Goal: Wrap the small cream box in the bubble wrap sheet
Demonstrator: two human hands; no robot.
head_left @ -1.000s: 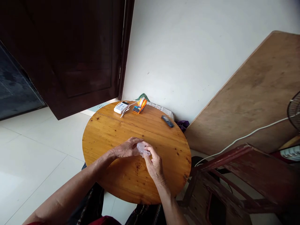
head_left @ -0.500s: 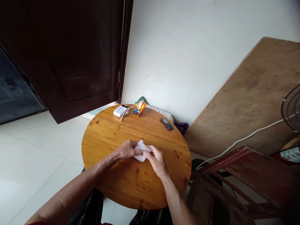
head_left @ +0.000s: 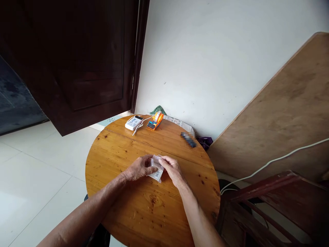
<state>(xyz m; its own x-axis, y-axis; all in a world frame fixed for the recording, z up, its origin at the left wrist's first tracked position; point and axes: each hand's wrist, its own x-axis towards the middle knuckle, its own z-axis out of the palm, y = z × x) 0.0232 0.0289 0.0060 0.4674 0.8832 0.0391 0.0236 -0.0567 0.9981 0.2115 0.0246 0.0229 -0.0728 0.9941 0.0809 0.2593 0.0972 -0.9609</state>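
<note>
Between my two hands is a small package in clear bubble wrap (head_left: 157,176), with a printed white label showing on its near part. My left hand (head_left: 138,167) grips its left side, the thumb lying across the front. On the upper right edge, my right hand (head_left: 172,168) pinches the wrap between thumb and fingers. The package is held over the middle of the round wooden table (head_left: 123,199). What lies inside the wrap cannot be made out clearly.
At the table's far edge are a white box-shaped device (head_left: 133,123) with a cable and an orange tape dispenser (head_left: 156,120). A blurred dark object (head_left: 188,139) lies at the right. A dark door (head_left: 89,68) stands left; a reddish wooden chair (head_left: 272,192) is at the right.
The package has been turned and flattened, so a printed label now shows. My left thumb has moved across its front. The view has shifted slightly, bringing the table closer.
</note>
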